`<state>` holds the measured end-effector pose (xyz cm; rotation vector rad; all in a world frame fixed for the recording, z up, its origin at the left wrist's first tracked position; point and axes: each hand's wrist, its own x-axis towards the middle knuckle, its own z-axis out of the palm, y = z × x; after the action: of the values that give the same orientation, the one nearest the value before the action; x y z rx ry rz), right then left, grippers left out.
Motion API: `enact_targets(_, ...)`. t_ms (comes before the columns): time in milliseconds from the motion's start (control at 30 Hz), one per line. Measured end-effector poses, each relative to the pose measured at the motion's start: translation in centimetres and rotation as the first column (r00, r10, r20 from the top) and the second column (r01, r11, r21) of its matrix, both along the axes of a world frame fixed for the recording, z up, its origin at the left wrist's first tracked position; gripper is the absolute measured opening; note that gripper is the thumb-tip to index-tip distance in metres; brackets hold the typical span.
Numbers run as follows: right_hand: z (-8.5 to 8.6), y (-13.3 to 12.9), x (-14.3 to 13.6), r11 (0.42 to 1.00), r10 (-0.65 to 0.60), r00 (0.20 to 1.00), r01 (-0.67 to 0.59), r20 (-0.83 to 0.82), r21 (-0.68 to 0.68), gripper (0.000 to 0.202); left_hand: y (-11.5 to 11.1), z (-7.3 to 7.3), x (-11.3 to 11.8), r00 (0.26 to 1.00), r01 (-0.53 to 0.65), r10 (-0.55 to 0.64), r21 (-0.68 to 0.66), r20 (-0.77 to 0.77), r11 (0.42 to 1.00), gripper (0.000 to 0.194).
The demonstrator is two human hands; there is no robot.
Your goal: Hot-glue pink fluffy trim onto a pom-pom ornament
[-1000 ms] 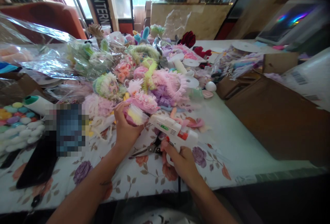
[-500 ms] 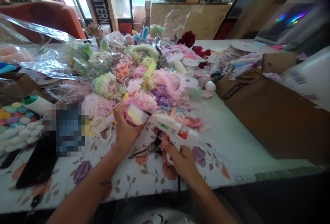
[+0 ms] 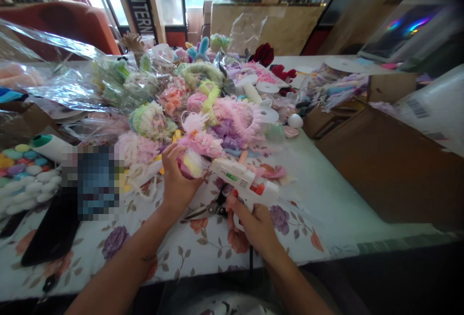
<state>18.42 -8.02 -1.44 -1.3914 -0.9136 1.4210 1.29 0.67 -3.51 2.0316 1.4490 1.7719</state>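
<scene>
In my right hand (image 3: pixel 250 218) is a white glue gun (image 3: pixel 242 179), its nozzle pointing left. My left hand (image 3: pixel 177 175) is closed around a pink and pale yellow ruffled craft piece (image 3: pixel 194 163), trimmed with pink lace and fluff. The nozzle sits right at the piece's right edge; whether it touches I cannot tell. Below the glue gun, a pair of pliers-like cutters (image 3: pixel 205 211) lies on the floral tablecloth (image 3: pixel 188 257). Just beyond my left hand is a heap of pastel yarn and lace trims (image 3: pixel 235 117).
A cardboard box (image 3: pixel 391 160) stands on the right side of the table. At the left are a dark phone-like slab (image 3: pixel 54 228), a blurred-out screen (image 3: pixel 97 182) and a bag of coloured pompoms (image 3: pixel 29 175). Clear plastic wrap (image 3: pixel 61 73) covers part of the back left.
My left hand has turned the ruffled piece slightly, so more of its yellow and pink side shows. My right hand and the glue gun have hardly moved.
</scene>
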Motion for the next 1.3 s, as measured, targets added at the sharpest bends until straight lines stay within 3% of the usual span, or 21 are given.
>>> enact_targets(267, 0.8, -0.6, 0.1, 0.994, 0.011, 0.999, -0.016, -0.043, -0.105, 0.034, 0.2, -0.2, -0.2, 0.992, -0.007, 0.021, -0.119, 0.121, 0.993, 0.081)
enact_targets(467, -0.3, 0.2, 0.3, 0.999, 0.029, 1.0, -0.029, -0.004, 0.028, 0.038, 0.2, -0.3, -0.1, 0.98, 0.033, 0.005, -0.188, 0.197, 0.982, 0.084)
enact_targets(833, -0.5, 0.1, 0.1, 0.999, -0.001, 1.0, 0.0, 0.022, 0.044, 0.036, 0.1, -0.2, -0.1, 0.997, 0.007, 0.001, -0.11, 0.075, 0.994, 0.078)
enact_targets(1067, 0.5, -0.7, 0.0, 0.992, -0.009, 1.0, 0.006, -0.027, -0.123, 0.037, 0.1, -0.1, 0.0, 0.981, 0.022, 0.016, -0.192, 0.195, 0.981, 0.084)
enact_targets(1300, 0.0, 0.0, 0.0, 1.0, -0.017, 1.0, 0.016, 0.017, 0.007, 0.037, 0.0, -0.1, 0.0, 0.984, 0.041, -0.001, -0.22, 0.178, 0.975, 0.085)
